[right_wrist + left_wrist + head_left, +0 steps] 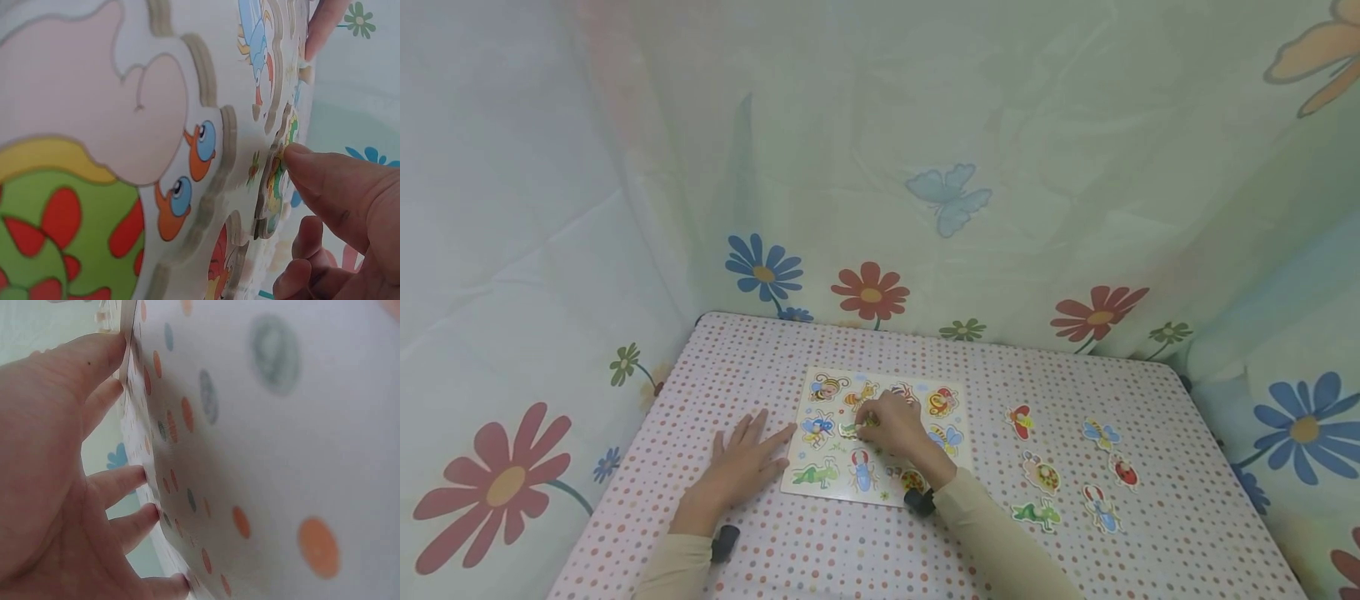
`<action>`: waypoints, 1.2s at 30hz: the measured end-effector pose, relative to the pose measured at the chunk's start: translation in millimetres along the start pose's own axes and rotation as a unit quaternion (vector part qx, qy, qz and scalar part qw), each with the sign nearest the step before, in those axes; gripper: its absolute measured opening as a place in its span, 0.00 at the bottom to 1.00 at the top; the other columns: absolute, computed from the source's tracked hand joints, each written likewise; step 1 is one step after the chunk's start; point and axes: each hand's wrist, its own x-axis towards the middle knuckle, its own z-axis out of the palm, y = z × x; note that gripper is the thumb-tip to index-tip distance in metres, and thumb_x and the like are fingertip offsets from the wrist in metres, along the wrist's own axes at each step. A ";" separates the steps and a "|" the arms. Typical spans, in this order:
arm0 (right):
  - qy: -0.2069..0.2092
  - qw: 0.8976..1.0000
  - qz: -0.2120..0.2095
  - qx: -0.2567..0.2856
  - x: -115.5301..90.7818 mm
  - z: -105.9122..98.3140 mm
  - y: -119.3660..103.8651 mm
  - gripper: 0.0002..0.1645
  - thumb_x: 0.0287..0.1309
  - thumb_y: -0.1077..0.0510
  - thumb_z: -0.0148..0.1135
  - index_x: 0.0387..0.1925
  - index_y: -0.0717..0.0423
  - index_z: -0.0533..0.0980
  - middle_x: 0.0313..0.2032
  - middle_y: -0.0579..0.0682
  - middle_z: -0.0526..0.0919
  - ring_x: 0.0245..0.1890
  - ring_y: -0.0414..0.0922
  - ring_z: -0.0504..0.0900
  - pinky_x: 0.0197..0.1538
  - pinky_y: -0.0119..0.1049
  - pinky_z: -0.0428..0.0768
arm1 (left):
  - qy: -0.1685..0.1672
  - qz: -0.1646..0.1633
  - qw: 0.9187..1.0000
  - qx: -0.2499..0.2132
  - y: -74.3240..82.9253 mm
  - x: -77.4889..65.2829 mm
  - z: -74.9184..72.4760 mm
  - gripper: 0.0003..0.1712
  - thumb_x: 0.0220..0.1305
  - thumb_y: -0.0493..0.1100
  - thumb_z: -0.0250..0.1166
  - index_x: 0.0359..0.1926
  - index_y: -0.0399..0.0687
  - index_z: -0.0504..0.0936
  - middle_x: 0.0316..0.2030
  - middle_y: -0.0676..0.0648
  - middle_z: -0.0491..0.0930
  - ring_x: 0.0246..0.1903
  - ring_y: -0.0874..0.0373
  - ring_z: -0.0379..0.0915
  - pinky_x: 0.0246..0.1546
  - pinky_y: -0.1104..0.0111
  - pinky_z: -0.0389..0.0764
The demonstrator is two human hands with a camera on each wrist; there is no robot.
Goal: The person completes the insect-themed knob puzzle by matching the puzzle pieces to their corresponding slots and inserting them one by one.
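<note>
A pale wooden puzzle board (886,380) with insect pictures lies on the table. Over its middle, my right hand (897,423) pinches a green and yellow insect puzzle piece (275,175); the thumb (325,181) lies on its face in the right wrist view. That piece overlaps the board's surface there, and the fingertips behind it are partly hidden. My left hand (733,467) rests beside the board with fingers spread on the cloth. Its thumb (94,362) is right at the board's left edge. In the foreground of the right wrist view is a large snail picture (94,212) within a cut outline.
Right of the board lie several loose pieces: a red and yellow insect (1020,422), a blue-winged one (1101,433), a snail (1042,473), a ladybug (1124,471), a grasshopper (1037,514) and a stag beetle (1102,509). A polka-dot cloth (760,350) covers the table; printed curtains (820,167) surround it.
</note>
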 end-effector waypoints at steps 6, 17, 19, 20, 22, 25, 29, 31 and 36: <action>-0.009 1.000 0.003 -0.008 -0.6 -1.1 -1.5 0.04 0.57 0.50 0.74 0.30 0.39 0.84 0.28 0.40 0.71 0.32 0.42 0.67 0.44 0.49 0.63 | 0.005 0.003 1.000 -0.003 1.0 -0.8 -0.7 0.32 0.74 0.56 0.57 0.76 0.66 0.63 0.77 0.36 0.45 0.75 0.32 0.36 0.66 0.29 0.36; -0.006 1.000 0.002 -0.026 0.7 -5.2 -5.0 0.05 0.53 0.52 0.76 0.27 0.40 0.84 0.29 0.40 0.72 0.32 0.42 0.68 0.44 0.48 0.64 | 0.007 0.004 1.000 -0.004 2.3 -1.8 -2.1 0.32 0.74 0.56 0.57 0.76 0.65 0.63 0.77 0.36 0.46 0.74 0.32 0.37 0.66 0.29 0.36; -0.007 1.000 0.000 -0.027 0.6 -4.7 -4.8 0.06 0.51 0.52 0.77 0.26 0.39 0.84 0.28 0.40 0.72 0.32 0.42 0.68 0.44 0.49 0.64 | 0.008 0.004 1.000 -0.004 2.5 -2.1 -2.3 0.32 0.74 0.56 0.57 0.76 0.65 0.63 0.77 0.36 0.46 0.74 0.32 0.37 0.66 0.29 0.36; -0.007 1.000 -0.001 -0.026 0.6 -4.4 -4.6 0.06 0.51 0.52 0.77 0.26 0.40 0.84 0.28 0.40 0.72 0.32 0.43 0.68 0.44 0.50 0.64 | 0.008 0.003 1.000 -0.004 2.5 -2.1 -2.3 0.32 0.74 0.57 0.57 0.75 0.65 0.64 0.77 0.36 0.45 0.74 0.32 0.37 0.66 0.29 0.36; -0.007 1.000 -0.002 -0.026 0.3 -3.9 -4.2 0.07 0.50 0.52 0.77 0.26 0.40 0.84 0.28 0.40 0.71 0.32 0.43 0.68 0.44 0.50 0.64 | 0.008 0.003 1.000 -0.004 2.6 -2.0 -2.4 0.32 0.74 0.57 0.57 0.75 0.65 0.64 0.77 0.36 0.45 0.74 0.32 0.37 0.66 0.29 0.36; -0.007 1.000 -0.004 -0.030 0.2 -3.4 -3.6 0.07 0.50 0.52 0.77 0.26 0.40 0.83 0.28 0.40 0.71 0.31 0.43 0.67 0.44 0.49 0.63 | 0.009 0.002 1.000 -0.004 2.6 -1.7 -2.3 0.32 0.74 0.57 0.57 0.75 0.65 0.64 0.77 0.37 0.45 0.75 0.33 0.37 0.66 0.29 0.36; -0.009 0.999 -0.006 -0.033 0.2 -3.7 -3.3 0.07 0.52 0.53 0.76 0.26 0.40 0.83 0.27 0.40 0.70 0.31 0.43 0.67 0.43 0.49 0.63 | 0.009 0.002 1.000 -0.003 3.0 -1.6 -2.2 0.32 0.74 0.56 0.57 0.75 0.66 0.64 0.77 0.37 0.45 0.75 0.33 0.37 0.66 0.29 0.36; -0.011 0.999 -0.009 -0.034 -0.1 -4.2 -3.4 0.06 0.53 0.53 0.75 0.26 0.40 0.83 0.27 0.40 0.71 0.31 0.43 0.67 0.43 0.49 0.63 | 0.010 0.001 1.000 -0.003 3.1 -1.6 -1.9 0.32 0.73 0.56 0.57 0.75 0.66 0.64 0.77 0.36 0.46 0.74 0.33 0.37 0.66 0.29 0.36; -0.018 0.999 -0.017 -0.045 -0.3 -5.1 -3.8 0.04 0.53 0.53 0.75 0.28 0.41 0.84 0.28 0.40 0.71 0.32 0.43 0.67 0.43 0.49 0.63 | 0.011 -0.003 1.000 -0.005 3.4 -1.5 -1.4 0.32 0.73 0.56 0.58 0.75 0.66 0.64 0.77 0.36 0.46 0.74 0.33 0.37 0.65 0.28 0.35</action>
